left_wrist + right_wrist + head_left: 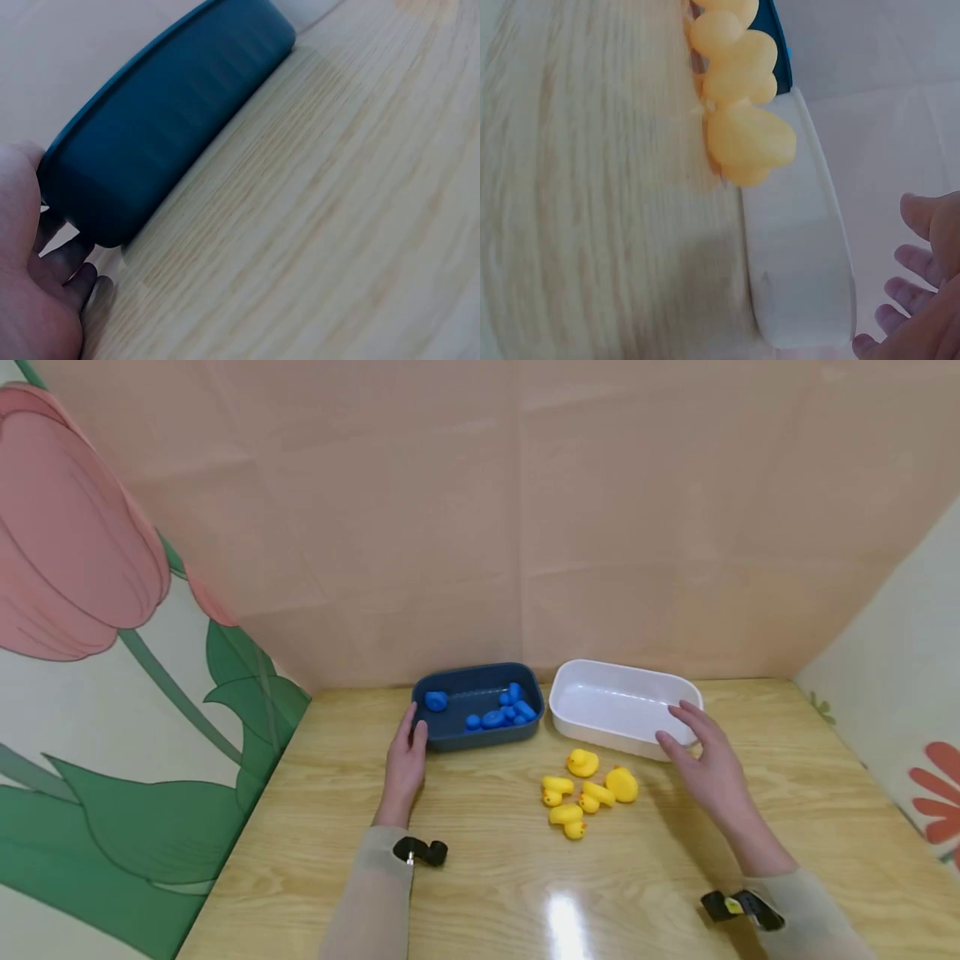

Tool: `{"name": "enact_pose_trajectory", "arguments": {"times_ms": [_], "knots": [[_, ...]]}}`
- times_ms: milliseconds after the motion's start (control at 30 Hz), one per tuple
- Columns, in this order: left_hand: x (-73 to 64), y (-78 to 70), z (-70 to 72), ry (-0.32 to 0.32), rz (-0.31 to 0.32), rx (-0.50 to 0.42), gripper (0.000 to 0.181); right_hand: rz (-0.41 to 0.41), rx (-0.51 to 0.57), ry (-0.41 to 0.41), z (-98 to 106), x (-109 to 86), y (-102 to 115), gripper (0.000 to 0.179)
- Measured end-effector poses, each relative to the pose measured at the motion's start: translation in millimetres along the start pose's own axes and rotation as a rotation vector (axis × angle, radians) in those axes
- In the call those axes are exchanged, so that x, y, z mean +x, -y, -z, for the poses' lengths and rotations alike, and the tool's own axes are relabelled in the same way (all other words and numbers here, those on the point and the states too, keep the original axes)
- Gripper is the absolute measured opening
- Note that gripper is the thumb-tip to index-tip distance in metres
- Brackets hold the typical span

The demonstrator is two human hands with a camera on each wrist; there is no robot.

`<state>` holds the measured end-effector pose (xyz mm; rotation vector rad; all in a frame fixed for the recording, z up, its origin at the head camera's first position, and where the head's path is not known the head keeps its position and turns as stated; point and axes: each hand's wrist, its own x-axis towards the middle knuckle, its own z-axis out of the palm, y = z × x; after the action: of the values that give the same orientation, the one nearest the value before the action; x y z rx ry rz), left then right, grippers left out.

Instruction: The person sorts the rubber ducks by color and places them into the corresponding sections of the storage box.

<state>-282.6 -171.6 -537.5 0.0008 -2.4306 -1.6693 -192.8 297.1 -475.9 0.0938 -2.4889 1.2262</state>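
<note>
My left hand (406, 768) is at the left end of a navy blue tray (472, 745), fingers extended along its end wall and thumb by the front corner. In the left wrist view its fingers reach around the low end of the tray (157, 127). Several small blue toys (493, 719) lie inside. My right hand (712, 764) hovers with spread, loosely bent fingers over the right end of a white tray (600, 734), holding nothing. In the right wrist view this hand (922, 285) is beside the tray's end wall (802, 285).
Several yellow rubber ducks (582, 763) lie loosely grouped on the wooden table (480, 860), in front of the white tray. Both trays stand near the back edge, close to a beige covering (517, 527). Flower-patterned panels (112, 735) flank the table.
</note>
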Motion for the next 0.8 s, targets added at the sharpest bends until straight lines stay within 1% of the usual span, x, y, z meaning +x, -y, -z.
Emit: {"name": "enact_pose_trajectory", "arguments": {"times_ms": [167,300,533,700,800], "knots": [[0.6,-0.2,-0.5,0.009,-0.005,-0.004,0.058,-0.016,-0.003,-0.035,3.8,-0.4,-11.7,0.062],[0.3,1.2,-0.7,0.008,-0.006,-0.004,0.059,-0.035,-0.005,-0.039,6.1,1.7,-18.7,0.065],[1.2,2.0,-0.5,0.010,0.006,-0.010,0.059,-0.103,0.007,0.007,7.3,3.8,-26.8,0.072],[2.2,2.0,-0.2,0.020,0.010,-0.005,0.063,-0.150,0.047,0.037,5.8,3.6,-36.7,0.078],[2.1,0.3,-0.1,0.027,0.004,-0.005,0.066,-0.161,0.075,0.044,4.2,4.6,-43.8,0.079]]}}
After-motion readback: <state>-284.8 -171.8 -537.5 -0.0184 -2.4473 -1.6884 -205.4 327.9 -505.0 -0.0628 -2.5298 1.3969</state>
